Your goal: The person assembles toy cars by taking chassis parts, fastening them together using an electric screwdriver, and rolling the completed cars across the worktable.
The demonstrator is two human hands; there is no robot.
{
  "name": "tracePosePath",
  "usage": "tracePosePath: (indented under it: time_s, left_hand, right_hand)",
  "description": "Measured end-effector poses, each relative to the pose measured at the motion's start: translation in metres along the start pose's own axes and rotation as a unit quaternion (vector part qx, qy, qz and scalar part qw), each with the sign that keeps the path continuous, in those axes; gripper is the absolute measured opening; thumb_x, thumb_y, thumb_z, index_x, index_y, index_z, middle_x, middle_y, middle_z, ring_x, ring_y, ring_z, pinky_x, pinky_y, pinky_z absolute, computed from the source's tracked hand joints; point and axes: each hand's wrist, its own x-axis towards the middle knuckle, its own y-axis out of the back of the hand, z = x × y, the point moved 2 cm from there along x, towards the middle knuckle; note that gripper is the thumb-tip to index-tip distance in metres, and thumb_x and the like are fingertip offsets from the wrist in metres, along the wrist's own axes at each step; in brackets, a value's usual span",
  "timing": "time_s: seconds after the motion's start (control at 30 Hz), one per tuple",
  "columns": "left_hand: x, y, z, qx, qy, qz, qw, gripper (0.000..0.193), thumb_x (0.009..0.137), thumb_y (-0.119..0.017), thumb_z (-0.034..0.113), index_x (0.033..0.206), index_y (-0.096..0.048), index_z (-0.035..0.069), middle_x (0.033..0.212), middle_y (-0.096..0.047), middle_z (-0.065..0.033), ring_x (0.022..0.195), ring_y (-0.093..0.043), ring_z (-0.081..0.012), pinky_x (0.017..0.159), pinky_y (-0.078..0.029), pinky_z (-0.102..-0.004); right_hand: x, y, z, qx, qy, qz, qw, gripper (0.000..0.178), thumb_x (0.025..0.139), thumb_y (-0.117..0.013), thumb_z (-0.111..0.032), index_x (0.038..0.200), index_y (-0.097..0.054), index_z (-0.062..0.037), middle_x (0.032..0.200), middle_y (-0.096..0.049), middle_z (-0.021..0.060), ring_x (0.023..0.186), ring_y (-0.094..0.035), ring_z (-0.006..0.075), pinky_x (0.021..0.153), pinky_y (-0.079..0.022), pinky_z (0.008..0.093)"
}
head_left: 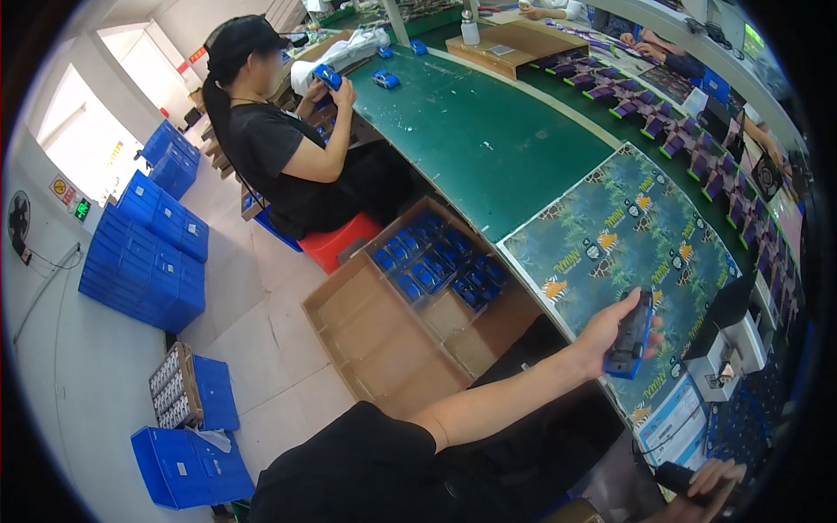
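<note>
My left hand (598,338) is closed round a toy car (631,336), held over the patterned sheet (602,222). The car's black underside faces up, and its blue body shows along the edge. At the lower right, my right hand (717,485) is partly in view, its fingers wrapped round a dark handheld tool (676,478) whose exact kind I cannot make out. A white stand (731,359) is on the bench beyond that hand. Between the stand and the sheet's near end lies a printed paper (676,425).
Left of the bench, a cardboard box (356,373) holds several blue toy cars (427,261). A co-worker (270,148) on a red stool (338,242) handles another blue car. Blue crates (144,266) stand along the wall. A conveyor with purple holders (667,131) runs along the far side.
</note>
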Motion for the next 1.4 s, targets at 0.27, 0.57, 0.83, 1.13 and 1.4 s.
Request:
tracePosePath:
  time_s: [0.27, 0.57, 0.83, 1.13, 1.4]
  left_hand:
    - [-0.008, 0.013, 0.012, 0.247, -0.143, -0.029, 0.958, 0.031, 0.097, -0.063, 0.023, 0.119, -0.056, 0.003, 0.105, -0.068, -0.0103, 0.082, -0.069, -0.0178, 0.067, -0.058, -0.0305]
    - [-0.017, 0.0, -0.012, 0.413, -0.195, -0.089, 0.885, 0.028, 0.09, -0.07, 0.008, 0.116, -0.062, -0.001, 0.107, -0.07, -0.01, 0.088, -0.068, -0.0145, 0.079, -0.055, -0.0285]
    - [-0.043, -0.043, -0.029, 0.508, -0.287, -0.147, 0.799, 0.035, 0.086, -0.072, 0.003, 0.119, -0.062, -0.003, 0.107, -0.071, -0.0099, 0.094, -0.066, -0.0133, 0.086, -0.051, -0.0278]
    - [-0.053, -0.071, -0.039, 0.57, -0.297, -0.236, 0.729, 0.038, 0.084, -0.075, 0.004, 0.12, -0.062, 0.0, 0.103, -0.071, -0.0098, 0.088, -0.068, -0.0138, 0.078, -0.053, -0.0267]
    - [-0.034, -0.049, -0.051, 0.427, -0.118, -0.19, 0.876, 0.03, 0.09, -0.071, 0.009, 0.117, -0.063, 0.001, 0.1, -0.07, -0.0053, 0.087, -0.065, -0.009, 0.077, -0.053, -0.0251]
  right_hand:
    - [0.041, -0.062, 0.037, 0.056, 0.009, 0.028, 0.998, 0.024, 0.094, -0.056, -0.025, 0.095, -0.044, -0.005, 0.066, -0.044, 0.0041, 0.047, -0.04, 0.0111, 0.05, -0.036, 0.0258]
    - [0.046, -0.08, 0.057, -0.046, 0.017, 0.107, 0.993, 0.012, 0.088, -0.057, -0.005, 0.096, -0.05, -0.0013, 0.067, -0.053, 0.0072, 0.05, -0.053, 0.0154, 0.053, -0.049, 0.0293]
    - [0.029, -0.077, 0.059, -0.195, -0.04, 0.126, 0.972, 0.035, 0.076, -0.079, 0.005, 0.099, -0.055, -0.0039, 0.077, -0.059, 0.0036, 0.066, -0.058, 0.0074, 0.059, -0.047, 0.0199]
    - [0.033, -0.066, 0.052, -0.12, -0.152, 0.071, 0.979, 0.046, 0.066, -0.092, -0.006, 0.1, -0.062, 0.0003, 0.078, -0.061, 0.0011, 0.071, -0.059, 0.0065, 0.061, -0.049, 0.0205]
    - [0.04, -0.046, 0.062, -0.149, -0.141, 0.116, 0.972, 0.028, 0.075, -0.085, -0.006, 0.092, -0.063, -0.0024, 0.073, -0.059, -0.0009, 0.064, -0.056, 0.0047, 0.055, -0.044, 0.0203]
